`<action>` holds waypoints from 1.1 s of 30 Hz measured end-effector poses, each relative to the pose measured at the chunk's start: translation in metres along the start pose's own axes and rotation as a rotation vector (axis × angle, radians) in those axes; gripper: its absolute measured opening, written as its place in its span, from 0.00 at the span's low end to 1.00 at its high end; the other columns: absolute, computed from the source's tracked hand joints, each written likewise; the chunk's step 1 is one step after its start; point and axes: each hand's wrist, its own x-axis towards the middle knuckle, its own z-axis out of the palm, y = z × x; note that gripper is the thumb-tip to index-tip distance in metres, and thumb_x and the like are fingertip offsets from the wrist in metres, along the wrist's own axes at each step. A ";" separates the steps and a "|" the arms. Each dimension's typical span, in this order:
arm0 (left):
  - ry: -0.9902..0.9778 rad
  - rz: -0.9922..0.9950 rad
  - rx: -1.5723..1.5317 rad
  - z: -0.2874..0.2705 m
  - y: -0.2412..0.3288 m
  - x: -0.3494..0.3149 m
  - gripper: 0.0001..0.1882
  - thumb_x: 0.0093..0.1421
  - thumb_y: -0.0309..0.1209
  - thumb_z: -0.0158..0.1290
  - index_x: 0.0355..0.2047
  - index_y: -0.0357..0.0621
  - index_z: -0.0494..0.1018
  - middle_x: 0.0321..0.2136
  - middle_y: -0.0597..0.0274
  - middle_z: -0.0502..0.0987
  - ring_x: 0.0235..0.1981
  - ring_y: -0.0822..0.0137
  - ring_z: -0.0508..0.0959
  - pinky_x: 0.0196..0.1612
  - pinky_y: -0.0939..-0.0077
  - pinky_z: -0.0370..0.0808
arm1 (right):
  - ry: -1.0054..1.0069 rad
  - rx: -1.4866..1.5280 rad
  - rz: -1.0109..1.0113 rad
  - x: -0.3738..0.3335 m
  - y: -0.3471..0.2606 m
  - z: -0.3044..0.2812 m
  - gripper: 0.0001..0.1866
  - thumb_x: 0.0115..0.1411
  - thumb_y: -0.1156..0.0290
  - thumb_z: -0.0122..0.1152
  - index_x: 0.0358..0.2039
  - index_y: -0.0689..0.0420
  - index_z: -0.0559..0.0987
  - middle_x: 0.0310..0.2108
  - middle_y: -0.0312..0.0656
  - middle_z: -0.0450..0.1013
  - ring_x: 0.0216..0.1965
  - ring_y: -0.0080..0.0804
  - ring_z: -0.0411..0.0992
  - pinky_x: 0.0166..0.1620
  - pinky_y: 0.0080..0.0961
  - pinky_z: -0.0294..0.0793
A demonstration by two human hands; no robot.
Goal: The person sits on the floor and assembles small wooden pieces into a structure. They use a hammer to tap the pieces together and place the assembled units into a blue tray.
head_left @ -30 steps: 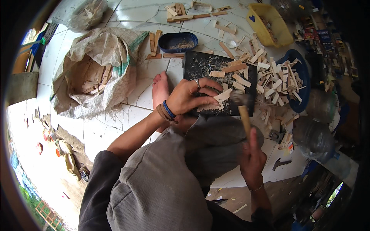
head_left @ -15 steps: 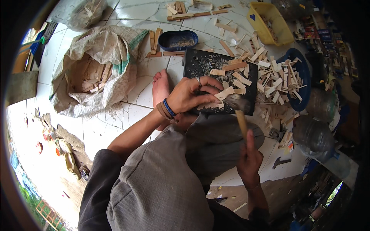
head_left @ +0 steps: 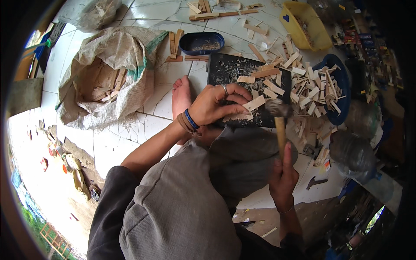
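My left hand [head_left: 216, 104], with a ring and a blue bracelet, pinches a small pale wood strip [head_left: 254, 103] over the near part of a black board [head_left: 221, 65]. Nails and several loose wood strips are scattered on that board. My right hand [head_left: 284, 175] is wrapped round the wooden handle of a hammer [head_left: 281, 132]. The hammer's metal head, slightly blurred, hangs just right of the held strip, apart from it. Under my left fingers lies another jagged pale piece, partly hidden.
A pile of wood pieces [head_left: 310, 91] spills from a blue basin [head_left: 343, 93] at the right. Around stand a yellow tub [head_left: 318, 34], an oval blue tray [head_left: 201, 38] and a woven sack [head_left: 143, 93] of scraps. A second hammer [head_left: 316, 183] lies on the tiles beside plastic bottles [head_left: 353, 151].
The hammer has moved a little to the right, and its head is now clear of the strip. My left hand keeps its place with the strip in its fingers.
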 end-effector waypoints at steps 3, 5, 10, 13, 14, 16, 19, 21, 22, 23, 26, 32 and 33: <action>-0.015 -0.032 -0.002 -0.001 -0.001 0.002 0.17 0.64 0.22 0.64 0.52 0.32 0.76 0.44 0.59 0.85 0.48 0.72 0.84 0.50 0.78 0.81 | -0.034 -0.015 -0.032 0.001 0.001 0.000 0.34 0.64 0.82 0.64 0.71 0.53 0.70 0.37 0.53 0.81 0.32 0.46 0.82 0.35 0.37 0.80; -0.011 0.009 0.013 -0.001 -0.002 0.003 0.17 0.64 0.22 0.64 0.53 0.31 0.75 0.44 0.59 0.85 0.48 0.72 0.84 0.50 0.78 0.81 | -0.096 -0.037 -0.031 0.001 0.002 0.001 0.34 0.64 0.82 0.64 0.70 0.53 0.70 0.38 0.54 0.81 0.33 0.47 0.83 0.35 0.37 0.80; -0.010 -0.022 0.012 -0.001 -0.003 0.000 0.18 0.64 0.23 0.64 0.53 0.32 0.74 0.45 0.60 0.84 0.49 0.72 0.84 0.50 0.78 0.81 | 0.059 0.010 -0.066 -0.003 0.002 0.001 0.32 0.65 0.82 0.63 0.70 0.55 0.70 0.43 0.54 0.82 0.35 0.47 0.83 0.36 0.36 0.81; 0.015 -0.045 0.011 -0.001 -0.005 0.001 0.19 0.63 0.23 0.65 0.52 0.33 0.73 0.45 0.61 0.83 0.48 0.72 0.84 0.50 0.77 0.81 | -0.246 -0.098 0.023 -0.003 0.003 -0.001 0.32 0.66 0.82 0.63 0.70 0.59 0.69 0.48 0.55 0.82 0.36 0.47 0.84 0.38 0.35 0.82; 0.025 -0.048 0.015 -0.001 -0.005 0.001 0.20 0.63 0.24 0.66 0.52 0.33 0.73 0.45 0.61 0.84 0.48 0.73 0.84 0.50 0.77 0.81 | -0.170 -0.071 -0.038 -0.003 0.004 -0.001 0.31 0.67 0.81 0.61 0.71 0.60 0.67 0.45 0.55 0.82 0.33 0.43 0.81 0.37 0.33 0.81; 0.029 -0.049 0.040 -0.002 -0.005 0.002 0.20 0.63 0.24 0.66 0.53 0.34 0.73 0.44 0.61 0.84 0.48 0.73 0.83 0.50 0.78 0.81 | -0.152 -0.054 0.021 -0.004 0.004 -0.002 0.31 0.71 0.78 0.57 0.72 0.62 0.64 0.38 0.56 0.81 0.27 0.34 0.77 0.36 0.30 0.78; 0.024 -0.085 -0.023 0.000 -0.004 -0.001 0.21 0.63 0.24 0.66 0.53 0.34 0.72 0.43 0.61 0.85 0.48 0.74 0.83 0.49 0.78 0.80 | 0.062 0.059 -0.089 -0.004 0.002 0.000 0.32 0.67 0.80 0.61 0.71 0.61 0.66 0.43 0.55 0.82 0.33 0.44 0.83 0.37 0.34 0.81; 0.018 -0.070 -0.022 -0.001 -0.005 0.001 0.20 0.63 0.24 0.66 0.53 0.34 0.72 0.42 0.60 0.86 0.48 0.74 0.83 0.49 0.78 0.80 | -0.095 -0.038 -0.066 -0.001 0.005 0.002 0.33 0.66 0.80 0.62 0.71 0.61 0.66 0.43 0.56 0.82 0.33 0.45 0.84 0.37 0.34 0.81; 0.021 -0.052 0.013 -0.002 -0.005 0.001 0.20 0.63 0.24 0.66 0.52 0.34 0.72 0.42 0.59 0.86 0.48 0.74 0.83 0.49 0.78 0.80 | -0.241 -0.102 -0.019 0.000 0.006 0.001 0.33 0.66 0.80 0.62 0.71 0.61 0.66 0.42 0.56 0.81 0.32 0.45 0.84 0.36 0.34 0.81; 0.024 -0.050 0.064 -0.002 -0.005 0.001 0.20 0.63 0.24 0.66 0.52 0.34 0.72 0.42 0.59 0.86 0.48 0.75 0.83 0.49 0.79 0.80 | -0.146 -0.063 -0.056 -0.001 0.006 -0.001 0.32 0.68 0.78 0.59 0.72 0.61 0.65 0.43 0.57 0.81 0.31 0.43 0.82 0.36 0.34 0.80; 0.011 -0.075 -0.012 -0.002 -0.005 0.000 0.20 0.63 0.24 0.66 0.52 0.34 0.72 0.41 0.59 0.86 0.48 0.75 0.83 0.51 0.79 0.79 | -0.020 0.010 -0.015 -0.006 0.005 -0.006 0.29 0.73 0.74 0.54 0.72 0.61 0.64 0.46 0.60 0.80 0.28 0.39 0.78 0.35 0.34 0.77; 0.025 -0.008 0.068 -0.001 -0.008 0.002 0.20 0.64 0.24 0.65 0.53 0.34 0.72 0.46 0.60 0.84 0.49 0.73 0.83 0.50 0.77 0.80 | -0.097 -0.040 -0.081 -0.005 0.013 0.007 0.30 0.73 0.75 0.54 0.74 0.61 0.62 0.45 0.56 0.80 0.31 0.35 0.76 0.36 0.31 0.76; 0.030 0.008 0.053 -0.001 -0.009 0.001 0.20 0.64 0.25 0.65 0.53 0.35 0.72 0.46 0.58 0.84 0.50 0.71 0.84 0.50 0.76 0.80 | -0.095 -0.003 0.024 -0.007 0.013 0.004 0.31 0.72 0.75 0.56 0.73 0.62 0.63 0.49 0.57 0.79 0.38 0.40 0.80 0.40 0.32 0.78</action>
